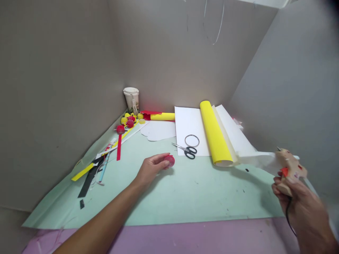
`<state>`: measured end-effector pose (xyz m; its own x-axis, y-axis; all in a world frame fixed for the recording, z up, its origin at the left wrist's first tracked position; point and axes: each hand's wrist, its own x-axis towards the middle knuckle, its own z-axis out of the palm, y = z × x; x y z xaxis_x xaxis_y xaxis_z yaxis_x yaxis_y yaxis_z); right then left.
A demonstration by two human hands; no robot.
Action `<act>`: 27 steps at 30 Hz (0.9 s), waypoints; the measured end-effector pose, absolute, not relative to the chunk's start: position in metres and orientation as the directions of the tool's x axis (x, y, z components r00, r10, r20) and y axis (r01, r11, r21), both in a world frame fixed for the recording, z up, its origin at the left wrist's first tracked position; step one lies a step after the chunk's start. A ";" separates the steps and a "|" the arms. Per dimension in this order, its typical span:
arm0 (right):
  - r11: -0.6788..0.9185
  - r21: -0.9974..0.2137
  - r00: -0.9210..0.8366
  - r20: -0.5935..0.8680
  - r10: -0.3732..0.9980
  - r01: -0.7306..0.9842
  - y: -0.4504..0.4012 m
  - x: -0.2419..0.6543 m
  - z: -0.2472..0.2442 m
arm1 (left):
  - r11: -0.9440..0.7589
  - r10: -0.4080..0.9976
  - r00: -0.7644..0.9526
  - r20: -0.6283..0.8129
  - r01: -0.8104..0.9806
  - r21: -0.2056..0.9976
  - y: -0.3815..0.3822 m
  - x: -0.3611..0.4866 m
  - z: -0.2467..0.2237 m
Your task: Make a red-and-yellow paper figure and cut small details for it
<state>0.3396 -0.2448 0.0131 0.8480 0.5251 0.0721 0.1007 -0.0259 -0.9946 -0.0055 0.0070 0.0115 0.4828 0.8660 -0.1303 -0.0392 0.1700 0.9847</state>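
Note:
My left hand (151, 168) pinches a small red paper coil (170, 161) between thumb and fingers, just above the pale green sheet. At the right edge of the view, my right hand (299, 197) is wrapped around the handle of a beige hot glue gun (290, 167) with an orange trigger. Its nozzle points up and to the left, and a black cord hangs below my hand. Scissors (188, 151) with black handles lie between the two hands, beside a thin ring (192, 140) on white paper (186, 123).
A roll of yellow corrugated paper (215, 134) lies right of the scissors. Red and yellow coils (129, 122) cluster at the back left near a lidded cup (131, 98). Black strips (88, 180) and a yellow strip (82, 172) lie at left. Grey walls enclose the table.

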 end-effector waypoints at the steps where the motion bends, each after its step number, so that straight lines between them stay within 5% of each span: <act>1: -0.007 -0.998 0.840 0.044 0.542 0.057 -0.245 0.335 0.018 | 0.168 0.863 0.488 -0.134 -0.025 0.986 0.006 -0.006 0.014; 5: -0.084 -0.995 0.778 -0.089 0.622 -0.047 -0.245 0.325 0.025 | 0.130 0.815 0.570 -0.099 -0.012 0.991 -0.010 -0.004 0.031; 11: -0.252 -0.957 0.672 -0.093 0.735 0.142 -0.233 0.315 0.015 | 0.088 0.518 0.854 -0.051 0.006 0.996 -0.063 0.022 0.055; 16: -0.217 -0.976 0.529 -0.166 0.833 0.035 -0.234 0.302 0.021 | -0.294 0.341 0.924 0.175 -0.072 0.953 -0.094 0.047 0.065; 21: -0.186 -0.982 0.473 -0.183 0.862 -0.039 -0.240 0.297 0.028 | -0.664 0.143 0.917 0.373 -0.191 0.723 -0.111 0.053 0.057; 27: -0.349 -0.925 0.453 -0.249 0.856 0.151 -0.229 0.296 0.017 | -0.775 0.132 0.934 0.333 -0.112 0.621 -0.116 0.058 0.031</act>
<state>0.2964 -0.2292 0.0174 0.4527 0.8561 -0.2493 0.1508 -0.3491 -0.9249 0.0577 -0.1156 0.0314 0.9335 0.1322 0.3333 -0.1121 -0.7754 0.6215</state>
